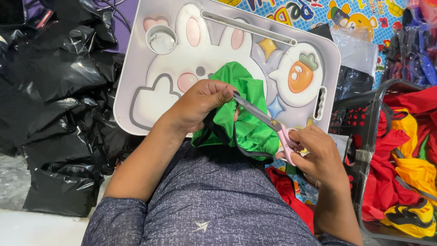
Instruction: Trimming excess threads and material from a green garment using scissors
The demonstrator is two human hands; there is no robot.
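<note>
a: green fabric (246,120) lies bunched over the lap, pinched in the left hand (202,102).
b: and the right hand (318,152) grips pink-handled scissors (268,122), blades barely apart at the fold?
a: yes. best keep the cloth taut and snip small. beyond sits the rabbit lap tray (136,68).

A: What do the hands hold?
B: The left hand (202,102) grips a bunched green fabric piece with black trim (243,123); the right hand (318,152) works pink-handled metal scissors (266,119) above a white rabbit-patterned lap tray (136,68).
</note>
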